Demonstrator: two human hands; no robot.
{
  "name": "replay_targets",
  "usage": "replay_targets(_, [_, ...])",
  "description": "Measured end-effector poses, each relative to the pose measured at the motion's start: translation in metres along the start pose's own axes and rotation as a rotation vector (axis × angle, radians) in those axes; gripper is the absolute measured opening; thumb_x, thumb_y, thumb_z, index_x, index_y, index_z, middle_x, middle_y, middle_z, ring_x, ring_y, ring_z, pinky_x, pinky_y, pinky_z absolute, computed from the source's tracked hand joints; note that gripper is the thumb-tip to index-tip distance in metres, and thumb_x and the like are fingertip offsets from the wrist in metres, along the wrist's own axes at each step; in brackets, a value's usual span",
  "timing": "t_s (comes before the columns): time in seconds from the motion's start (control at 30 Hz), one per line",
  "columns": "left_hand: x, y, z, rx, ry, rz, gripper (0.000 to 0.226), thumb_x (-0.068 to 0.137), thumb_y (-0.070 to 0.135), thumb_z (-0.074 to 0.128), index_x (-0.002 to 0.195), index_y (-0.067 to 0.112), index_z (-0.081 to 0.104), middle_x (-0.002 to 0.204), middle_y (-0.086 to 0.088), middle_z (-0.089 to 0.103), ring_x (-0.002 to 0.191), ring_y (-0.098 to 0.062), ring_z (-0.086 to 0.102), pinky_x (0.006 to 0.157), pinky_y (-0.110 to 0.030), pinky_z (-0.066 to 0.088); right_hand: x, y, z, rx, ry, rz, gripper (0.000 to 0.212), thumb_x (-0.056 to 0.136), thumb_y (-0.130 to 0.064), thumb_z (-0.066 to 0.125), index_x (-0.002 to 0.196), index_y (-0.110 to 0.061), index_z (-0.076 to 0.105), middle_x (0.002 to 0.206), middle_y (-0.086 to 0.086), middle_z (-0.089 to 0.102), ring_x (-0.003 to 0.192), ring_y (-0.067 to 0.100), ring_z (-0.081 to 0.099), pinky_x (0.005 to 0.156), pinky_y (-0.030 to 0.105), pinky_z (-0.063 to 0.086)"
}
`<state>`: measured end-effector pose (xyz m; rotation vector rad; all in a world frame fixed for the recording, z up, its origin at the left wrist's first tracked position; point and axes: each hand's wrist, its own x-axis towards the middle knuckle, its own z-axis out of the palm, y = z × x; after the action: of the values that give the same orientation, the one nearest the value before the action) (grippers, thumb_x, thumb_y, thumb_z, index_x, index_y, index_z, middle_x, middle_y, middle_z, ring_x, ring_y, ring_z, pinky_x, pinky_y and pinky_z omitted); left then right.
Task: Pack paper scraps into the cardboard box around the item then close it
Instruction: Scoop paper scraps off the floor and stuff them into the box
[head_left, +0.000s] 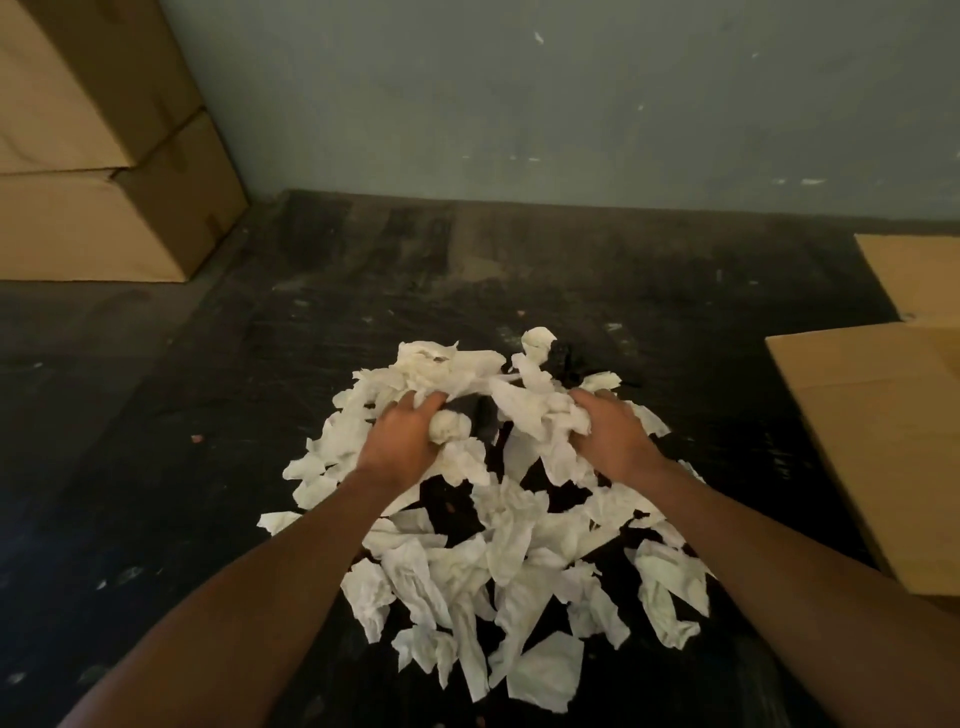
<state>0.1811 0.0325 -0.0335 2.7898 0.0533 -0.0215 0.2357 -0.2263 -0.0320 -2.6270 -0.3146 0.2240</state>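
Both hands are down in a heap of white paper scraps (498, 525) spread over a dark, scuffed worktop (218, 395). Left hand (402, 436): fingers curled into the far left part of the heap, grip closed round a bunched wad of scraps. Right hand (610, 436): fingers likewise curled, grip pinching a crumpled clump at the far right of the heap. Between the two hands a dark object (480, 410) shows through the paper; what it is cannot be told. A second dark lump (561, 358) sits at the far edge of the heap, partly covered. The cardboard box (878, 447) lies at the right edge of view, just beside the heap, only a flap or side visible; its inside cannot be seen. Stacked cardboard cartons (98, 171) stand at far left against a grey-green wall (519, 104). Loose scraps trail toward the near edge, between the forearms
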Motion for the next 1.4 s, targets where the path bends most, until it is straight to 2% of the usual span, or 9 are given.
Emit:
replay_targets(0.17, [-0.003,0.024,-0.044,-0.04,0.107,-0.004,0.06,0.086,0.015,0.066,0.141,0.021,0.043,0.129,-0.016,0.054,0.115,-0.035,0.055,0.098,-0.045,0.046,-0.009,-0.004,-0.046,0.063,0.075,-0.007,0.049,0.081,-0.037,0.07,0.125,-0.022,0.055,0.115,0.007,0.061,0.107,0.025,0.057,0.092,0.044,0.051])
replay_targets(0.43, [-0.038,0.076,-0.094,-0.049,0.236,0.0,0.063,0.088,0.017,0.069,0.144,0.019,0.04,0.137,-0.015,0.051,0.122,-0.033,0.053,0.105,-0.046,0.044,-0.058,-0.012,-0.112,0.193,0.233,-0.116,0.034,0.082,-0.028,0.073,0.111,-0.017,0.06,0.102,0.005,0.066,0.095,0.023,0.061,0.085,0.042,0.052])
replay_targets(0.57, [-0.06,0.099,-0.105,-0.053,0.254,-0.028,0.06,0.091,0.021,0.065,0.145,0.02,0.038,0.138,-0.014,0.05,0.122,-0.031,0.052,0.104,-0.046,0.045,-0.079,-0.005,-0.13,0.199,0.249,-0.102,0.045,0.082,-0.031,0.072,0.121,-0.018,0.057,0.114,0.006,0.065,0.105,0.026,0.06,0.09,0.044,0.052])
replay_targets(0.67, [-0.073,0.111,-0.108,-0.017,0.248,-0.047,0.056,0.092,0.023,0.063,0.144,0.02,0.039,0.136,-0.014,0.052,0.12,-0.031,0.053,0.102,-0.045,0.047,-0.094,-0.001,-0.139,0.199,0.261,-0.067,0.042,0.084,-0.023,0.071,0.123,-0.014,0.057,0.115,0.008,0.065,0.105,0.028,0.06,0.088,0.04,0.05])
replay_targets(0.83, [-0.079,0.121,-0.107,-0.013,0.228,-0.076,0.057,0.094,0.022,0.061,0.146,0.02,0.037,0.14,-0.014,0.05,0.123,-0.032,0.052,0.104,-0.043,0.045,-0.107,-0.004,-0.14,0.177,0.255,-0.041,0.037,0.085,-0.021,0.07,0.119,-0.015,0.057,0.116,0.01,0.064,0.106,0.029,0.058,0.09,0.045,0.052])
replay_targets(0.97, [-0.07,0.124,-0.112,-0.028,0.226,-0.054,0.059,0.094,0.022,0.061,0.147,0.019,0.035,0.142,-0.014,0.048,0.126,-0.032,0.051,0.106,-0.044,0.044,-0.107,-0.008,-0.147,0.157,0.277,-0.044,0.028,0.085,-0.018,0.069,0.111,-0.015,0.059,0.11,0.01,0.065,0.103,0.029,0.06,0.086,0.042,0.052])
replay_targets(1.1, [-0.053,0.134,-0.12,-0.058,0.254,-0.003,0.06,0.094,0.023,0.061,0.148,0.018,0.034,0.144,-0.015,0.047,0.128,-0.033,0.048,0.107,-0.044,0.042,-0.113,-0.005,-0.171,0.138,0.317,-0.024,0.031,0.086,-0.021,0.068,0.115,-0.016,0.058,0.113,0.007,0.065,0.102,0.027,0.06,0.083,0.038,0.051])
replay_targets(1.27, [-0.032,0.17,-0.121,-0.137,0.264,0.096,0.057,0.092,0.024,0.062,0.144,0.017,0.04,0.137,-0.016,0.053,0.121,-0.035,0.053,0.102,-0.045,0.044,-0.132,0.01,-0.203,0.11,0.404,-0.001,0.024,0.086,-0.022,0.067,0.107,-0.016,0.057,0.104,0.003,0.064,0.096,0.024,0.059,0.076,0.033,0.045])
replay_targets(1.4, [-0.025,0.212,-0.112,-0.165,0.256,0.191,0.053,0.092,0.022,0.063,0.14,0.017,0.043,0.132,-0.016,0.056,0.117,-0.034,0.056,0.1,-0.044,0.047,-0.149,0.034,-0.229,0.091,0.453,0.034,0.018,0.084,-0.023,0.066,0.098,-0.016,0.056,0.096,0.006,0.064,0.091,0.027,0.059,0.079,0.04,0.048])
